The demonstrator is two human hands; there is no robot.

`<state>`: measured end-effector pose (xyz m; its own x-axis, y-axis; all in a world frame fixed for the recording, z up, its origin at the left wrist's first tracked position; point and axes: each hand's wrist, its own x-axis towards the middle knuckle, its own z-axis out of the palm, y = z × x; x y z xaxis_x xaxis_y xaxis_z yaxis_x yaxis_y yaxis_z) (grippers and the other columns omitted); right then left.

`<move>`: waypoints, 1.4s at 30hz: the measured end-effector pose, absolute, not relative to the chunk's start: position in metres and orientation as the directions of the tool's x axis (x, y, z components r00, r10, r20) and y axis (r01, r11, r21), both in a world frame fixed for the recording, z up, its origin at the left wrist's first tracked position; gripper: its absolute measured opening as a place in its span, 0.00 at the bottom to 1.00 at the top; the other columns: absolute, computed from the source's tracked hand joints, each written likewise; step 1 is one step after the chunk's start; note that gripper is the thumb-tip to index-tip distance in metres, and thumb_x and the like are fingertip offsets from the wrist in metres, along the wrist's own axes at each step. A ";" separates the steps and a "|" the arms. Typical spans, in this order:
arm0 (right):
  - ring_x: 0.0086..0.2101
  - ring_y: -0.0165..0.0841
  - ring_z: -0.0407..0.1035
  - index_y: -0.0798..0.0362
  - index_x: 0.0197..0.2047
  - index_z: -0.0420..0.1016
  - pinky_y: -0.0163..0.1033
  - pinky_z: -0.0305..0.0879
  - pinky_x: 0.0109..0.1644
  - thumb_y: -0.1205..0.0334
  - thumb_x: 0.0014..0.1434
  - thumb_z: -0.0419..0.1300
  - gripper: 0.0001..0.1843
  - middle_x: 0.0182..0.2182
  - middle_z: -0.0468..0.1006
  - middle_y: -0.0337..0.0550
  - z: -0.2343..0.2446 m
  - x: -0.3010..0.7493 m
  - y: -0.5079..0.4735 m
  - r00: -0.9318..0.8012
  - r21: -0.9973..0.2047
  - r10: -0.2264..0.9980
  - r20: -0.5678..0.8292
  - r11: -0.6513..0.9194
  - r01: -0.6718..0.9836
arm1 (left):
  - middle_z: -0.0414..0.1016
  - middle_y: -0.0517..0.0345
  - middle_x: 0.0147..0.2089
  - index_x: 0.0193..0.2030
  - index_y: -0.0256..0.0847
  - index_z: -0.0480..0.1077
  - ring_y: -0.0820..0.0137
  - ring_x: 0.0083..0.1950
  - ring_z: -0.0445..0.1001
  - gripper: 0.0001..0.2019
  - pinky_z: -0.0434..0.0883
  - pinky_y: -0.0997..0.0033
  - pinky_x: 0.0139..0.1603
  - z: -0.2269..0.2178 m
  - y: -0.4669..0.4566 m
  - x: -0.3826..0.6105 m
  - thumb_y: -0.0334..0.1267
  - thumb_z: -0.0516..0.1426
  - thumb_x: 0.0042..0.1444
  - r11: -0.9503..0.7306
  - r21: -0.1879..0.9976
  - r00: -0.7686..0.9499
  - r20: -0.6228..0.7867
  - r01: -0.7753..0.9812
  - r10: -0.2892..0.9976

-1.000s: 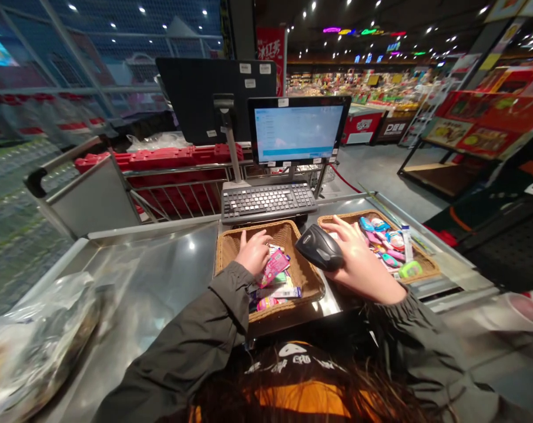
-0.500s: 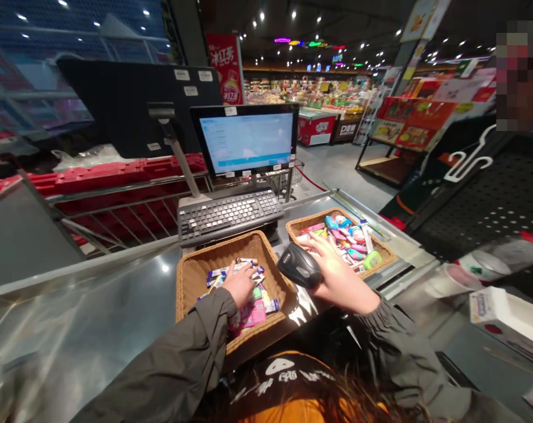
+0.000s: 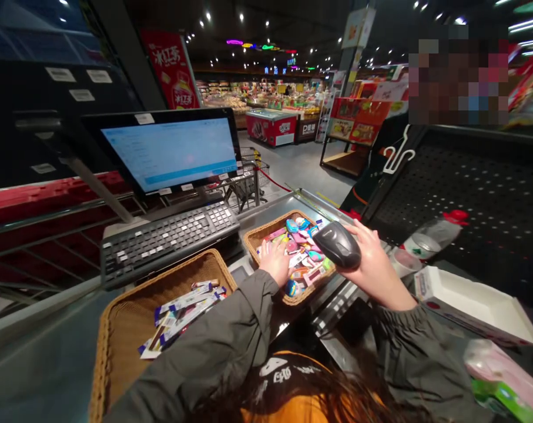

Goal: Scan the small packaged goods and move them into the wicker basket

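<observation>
My right hand (image 3: 376,264) is wrapped round a black handheld barcode scanner (image 3: 338,244), held over the right side of the smaller wicker basket (image 3: 254,235). In that basket lie several small colourful toys and packets (image 3: 308,247), some with barcodes. My left hand (image 3: 275,259) reaches to the basket's left side and rests on these packets, fingers apart; their tips are partly lost among the items. Below my left sleeve stands the larger wicker basket (image 3: 116,329), with several slim blue-and-white packets (image 3: 189,308) inside. The sleeve hides part of it.
A monitor (image 3: 173,153) and a black keyboard (image 3: 169,241) stand behind the baskets. At the right are a white open box (image 3: 478,305), a red-capped plastic bottle (image 3: 438,235) and a pink pack (image 3: 504,376). A black perforated panel (image 3: 478,176) borders that side.
My left hand has moved right, out of the larger basket and into the smaller one. The scanner has shifted right with my right hand. The view has turned right.
</observation>
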<state>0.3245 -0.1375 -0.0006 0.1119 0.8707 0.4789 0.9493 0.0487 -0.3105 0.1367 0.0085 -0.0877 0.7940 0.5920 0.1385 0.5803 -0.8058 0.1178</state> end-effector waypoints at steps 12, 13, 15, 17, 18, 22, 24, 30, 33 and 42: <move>0.65 0.57 0.51 0.52 0.53 0.70 0.73 0.42 0.66 0.58 0.53 0.60 0.23 0.59 0.67 0.57 -0.021 0.392 -0.131 0.151 -0.371 0.877 0.455 0.032 0.928 | 0.66 0.43 0.66 0.37 0.41 0.79 0.51 0.72 0.54 0.12 0.37 0.32 0.70 -0.134 0.032 0.183 0.27 0.54 0.54 -0.768 0.069 0.764 0.077 0.637 0.641; 0.65 0.57 0.51 0.51 0.53 0.70 0.73 0.42 0.66 0.57 0.53 0.60 0.23 0.59 0.67 0.57 -0.023 0.394 -0.127 0.146 -0.379 0.879 0.453 0.042 0.925 | 0.65 0.43 0.67 0.38 0.41 0.79 0.50 0.72 0.54 0.12 0.38 0.31 0.69 -0.135 0.032 0.184 0.28 0.54 0.54 -0.748 0.063 0.745 0.062 0.661 0.664; 0.66 0.57 0.50 0.52 0.54 0.70 0.73 0.43 0.66 0.57 0.54 0.60 0.23 0.59 0.66 0.57 -0.026 0.396 -0.120 0.129 -0.394 0.883 0.451 0.067 0.917 | 0.63 0.42 0.68 0.39 0.40 0.79 0.49 0.72 0.53 0.11 0.39 0.30 0.68 -0.138 0.031 0.185 0.28 0.55 0.53 -0.710 0.049 0.709 0.040 0.703 0.704; 0.66 0.58 0.49 0.52 0.54 0.69 0.73 0.43 0.66 0.57 0.53 0.60 0.24 0.60 0.66 0.57 -0.028 0.396 -0.113 0.107 -0.405 0.885 0.452 0.097 0.909 | 0.64 0.41 0.67 0.40 0.39 0.78 0.49 0.72 0.53 0.13 0.40 0.31 0.69 -0.138 0.030 0.187 0.28 0.54 0.54 -0.695 0.044 0.695 0.029 0.717 0.719; 0.66 0.58 0.49 0.52 0.54 0.69 0.73 0.42 0.66 0.57 0.53 0.60 0.24 0.59 0.66 0.57 -0.028 0.396 -0.109 0.097 -0.407 0.885 0.455 0.110 0.907 | 0.65 0.41 0.66 0.41 0.39 0.78 0.49 0.72 0.54 0.13 0.40 0.31 0.69 -0.137 0.030 0.187 0.28 0.54 0.54 -0.694 0.047 0.693 0.025 0.719 0.720; 0.66 0.57 0.51 0.50 0.54 0.68 0.73 0.41 0.66 0.57 0.51 0.61 0.25 0.58 0.68 0.56 -0.029 0.393 -0.101 0.066 -0.418 0.881 0.468 0.155 0.895 | 0.67 0.40 0.65 0.42 0.38 0.78 0.47 0.71 0.54 0.14 0.39 0.31 0.70 -0.124 0.029 0.185 0.30 0.57 0.49 -0.697 0.079 0.694 0.060 0.713 0.717; 0.66 0.58 0.51 0.50 0.54 0.68 0.73 0.41 0.66 0.57 0.50 0.62 0.27 0.58 0.68 0.56 -0.029 0.392 -0.100 0.061 -0.428 0.881 0.469 0.167 0.888 | 0.66 0.41 0.65 0.43 0.39 0.78 0.48 0.72 0.53 0.14 0.37 0.31 0.70 -0.110 0.028 0.179 0.32 0.57 0.50 -0.721 0.076 0.710 0.129 0.689 0.692; 0.66 0.58 0.50 0.50 0.54 0.67 0.74 0.42 0.66 0.57 0.53 0.60 0.24 0.58 0.67 0.57 -0.027 0.385 -0.100 0.023 -0.390 0.873 0.486 0.193 0.901 | 0.61 0.52 0.69 0.33 0.42 0.76 0.54 0.73 0.52 0.11 0.30 0.34 0.72 -0.044 0.030 0.135 0.31 0.53 0.57 -0.788 -0.081 0.770 0.296 0.610 0.566; 0.66 0.59 0.50 0.51 0.53 0.68 0.75 0.44 0.65 0.57 0.53 0.59 0.23 0.58 0.67 0.57 -0.025 0.374 -0.097 -0.014 -0.358 0.865 0.502 0.223 0.907 | 0.59 0.53 0.71 0.32 0.41 0.75 0.57 0.73 0.52 0.10 0.29 0.35 0.71 -0.014 0.033 0.101 0.33 0.52 0.59 -0.801 -0.156 0.786 0.371 0.577 0.494; 0.66 0.58 0.48 0.52 0.53 0.71 0.76 0.43 0.64 0.62 0.51 0.59 0.23 0.61 0.65 0.57 0.005 0.300 -0.074 -0.257 -0.272 0.840 0.478 0.420 0.866 | 0.59 0.45 0.70 0.42 0.44 0.75 0.56 0.72 0.54 0.08 0.37 0.37 0.71 0.019 0.023 0.004 0.42 0.56 0.59 -0.662 -0.131 0.588 0.605 0.738 0.537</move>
